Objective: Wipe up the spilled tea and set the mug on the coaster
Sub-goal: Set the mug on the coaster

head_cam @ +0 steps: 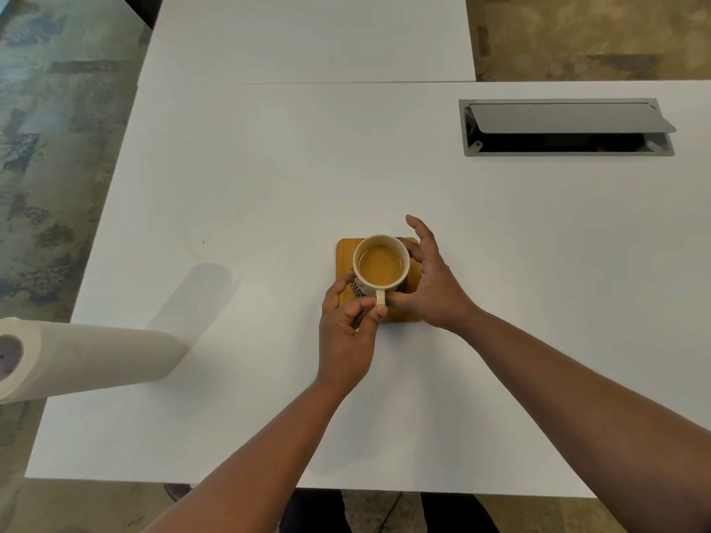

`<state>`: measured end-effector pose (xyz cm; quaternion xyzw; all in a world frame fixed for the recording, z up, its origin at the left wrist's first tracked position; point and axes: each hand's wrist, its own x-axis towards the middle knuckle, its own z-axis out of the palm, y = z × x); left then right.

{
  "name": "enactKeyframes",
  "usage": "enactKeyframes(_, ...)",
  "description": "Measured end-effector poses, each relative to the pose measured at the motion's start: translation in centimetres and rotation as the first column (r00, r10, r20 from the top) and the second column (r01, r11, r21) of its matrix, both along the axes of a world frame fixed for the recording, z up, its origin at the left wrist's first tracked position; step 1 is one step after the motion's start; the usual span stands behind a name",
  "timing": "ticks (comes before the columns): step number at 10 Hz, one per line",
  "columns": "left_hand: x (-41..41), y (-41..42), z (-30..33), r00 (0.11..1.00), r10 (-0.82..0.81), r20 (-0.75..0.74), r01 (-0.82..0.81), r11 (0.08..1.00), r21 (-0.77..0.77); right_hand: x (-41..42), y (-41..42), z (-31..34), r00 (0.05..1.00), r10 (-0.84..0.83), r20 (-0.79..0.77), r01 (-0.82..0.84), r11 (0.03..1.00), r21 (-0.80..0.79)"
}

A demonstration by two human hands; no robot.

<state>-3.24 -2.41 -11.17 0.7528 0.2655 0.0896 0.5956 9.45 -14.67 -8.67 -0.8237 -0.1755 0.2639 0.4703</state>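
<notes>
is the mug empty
No, the mug on the coaster holds light brown tea nearly up to its rim.

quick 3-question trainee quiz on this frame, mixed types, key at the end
1. True or false: the mug sits over the coaster.
2. Which hand pinches the mug's handle? A) left hand B) right hand
3. Fill in: the paper towel roll stands at the table's ____ edge.

Key: 1 true; 2 A; 3 left
</notes>
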Motion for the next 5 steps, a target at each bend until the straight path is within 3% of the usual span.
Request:
enactKeyframes(2,0.2,0.2,-0.1,0.997,-0.018,0.077,0.021,0.999,-0.045,0.0,-0.2,-0.9,0.998,0.052,-0.023,-0.051,0.998,0.048)
enactKeyframes(3,0.3,0.3,-0.2,0.996,0.016,0.093,-0.001,0.987,-0.159,-0.1,-0.3,-1.3,0.995,0.048,-0.089,-0.04,0.995,0.09)
enactKeyframes(5,2.7,1.9,1.5,0.986,0.125,0.11,-0.124,0.992,-0.017,-0.2,-0.4,-1.1,0.989,-0.064,-0.134,0.088,0.98,0.181)
